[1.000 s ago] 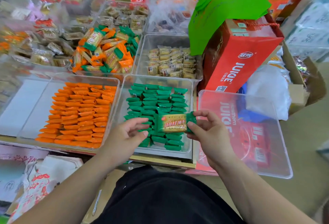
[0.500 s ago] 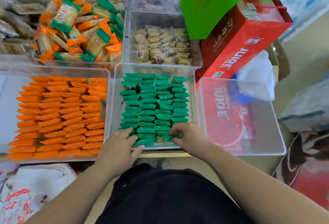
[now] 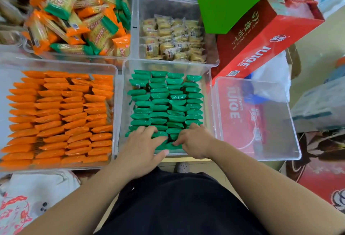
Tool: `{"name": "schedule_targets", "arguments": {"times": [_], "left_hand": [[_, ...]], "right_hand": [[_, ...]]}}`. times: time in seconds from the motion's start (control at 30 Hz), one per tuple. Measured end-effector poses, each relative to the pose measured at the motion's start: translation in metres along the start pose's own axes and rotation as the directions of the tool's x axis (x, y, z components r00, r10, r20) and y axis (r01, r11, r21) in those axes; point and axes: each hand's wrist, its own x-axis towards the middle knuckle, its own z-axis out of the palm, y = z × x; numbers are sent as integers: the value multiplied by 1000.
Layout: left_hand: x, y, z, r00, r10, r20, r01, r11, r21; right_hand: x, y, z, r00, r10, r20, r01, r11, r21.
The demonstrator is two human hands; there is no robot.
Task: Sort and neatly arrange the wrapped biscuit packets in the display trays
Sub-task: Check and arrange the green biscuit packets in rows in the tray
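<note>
**Green biscuit packets [image 3: 164, 102] in rows, both hands on the near end**

The green biscuit packets stand on edge in four columns in a clear tray [image 3: 208, 93] at the centre of the frame. The left hand [image 3: 143, 141] lies on the nearest rows with its fingers spread. The right hand [image 3: 196, 141] has bent fingers with their tips on the packets; whether it pinches one cannot be told. At left, orange packets [image 3: 59, 115] fill a second tray. At upper left lies a mixed heap [image 3: 80, 20], and at upper right a red box [image 3: 261, 35].
</note>
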Motion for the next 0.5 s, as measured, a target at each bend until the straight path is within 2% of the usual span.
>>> {"name": "schedule_targets", "arguments": {"times": [0.07, 0.17, 0.3, 0.5], "left_hand": [[8, 2, 3, 997, 56, 61, -58, 998, 30], [12, 0, 10, 991, 69, 118, -77, 995, 66], [12, -1, 10, 991, 56, 124, -63, 997, 48], [15, 0, 7, 989, 13, 145, -6, 999, -48]], "right_hand": [[0, 3, 0, 998, 8, -54, -5, 998, 55], [2, 11, 1, 972, 111, -206, -85, 988, 131], [6, 8, 4, 964, 104, -247, -117, 992, -40], [12, 2, -2, 960, 21, -280, -75, 981, -181]]}}
